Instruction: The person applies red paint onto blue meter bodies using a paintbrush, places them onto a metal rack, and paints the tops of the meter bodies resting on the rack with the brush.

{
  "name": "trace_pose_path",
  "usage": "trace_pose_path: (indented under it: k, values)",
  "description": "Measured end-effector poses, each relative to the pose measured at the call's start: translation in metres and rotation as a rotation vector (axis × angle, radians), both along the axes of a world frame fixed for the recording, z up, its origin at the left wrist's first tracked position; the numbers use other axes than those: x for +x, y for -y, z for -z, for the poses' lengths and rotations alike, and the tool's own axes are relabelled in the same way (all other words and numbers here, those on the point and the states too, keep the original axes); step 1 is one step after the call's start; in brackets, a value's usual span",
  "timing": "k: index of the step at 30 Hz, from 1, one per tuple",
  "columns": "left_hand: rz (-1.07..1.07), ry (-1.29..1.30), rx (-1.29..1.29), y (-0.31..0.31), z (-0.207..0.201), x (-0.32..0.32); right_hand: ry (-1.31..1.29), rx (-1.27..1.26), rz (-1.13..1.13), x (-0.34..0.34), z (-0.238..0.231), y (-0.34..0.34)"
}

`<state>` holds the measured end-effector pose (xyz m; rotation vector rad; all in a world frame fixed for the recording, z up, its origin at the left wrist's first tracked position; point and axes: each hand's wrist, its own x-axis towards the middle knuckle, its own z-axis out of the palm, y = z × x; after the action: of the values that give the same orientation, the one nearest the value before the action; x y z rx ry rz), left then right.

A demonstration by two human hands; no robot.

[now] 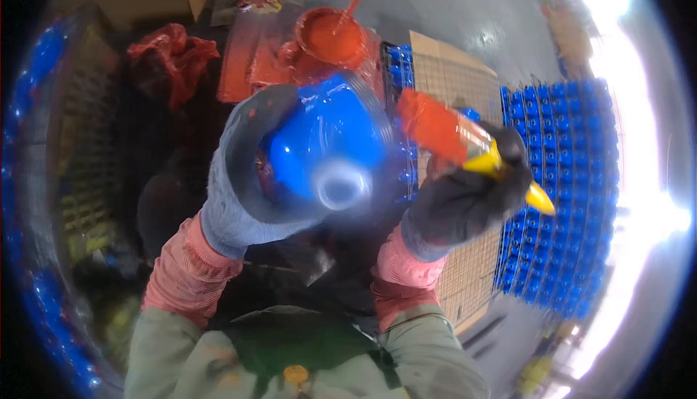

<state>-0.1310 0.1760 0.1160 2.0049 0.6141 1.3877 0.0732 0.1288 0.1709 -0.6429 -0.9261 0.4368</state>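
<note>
Before you, your left hand [238,151] side-grips the likely stiff, slippery blue part [327,127]; your right hand [472,199], the brush [454,138].

The left forearm [185,268] is slanting forward and the sleeved right forearm [410,275] is slanting slightly outward. In front of the torso, the grey-gloved left hand [243,163] is hiding most of its fingers from view; the darker-gloved right hand [475,196] is holding its fingers tightly curled.
</note>
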Motion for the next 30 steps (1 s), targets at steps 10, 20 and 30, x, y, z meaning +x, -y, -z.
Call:
trace_pose_path:
  k: [10,20,30]
  values:
    - [-0.095,-0.035,0.135,0.006,0.003,0.019,0.469,-0.135,0.510,-0.002,-0.008,0.013]
    - [-0.092,-0.049,0.036,0.009,0.004,0.016,0.615,-0.206,0.545,-0.001,-0.010,0.018]
    - [0.298,0.527,-1.031,0.011,-0.003,0.009,0.510,-0.090,0.417,-0.002,0.000,0.015]
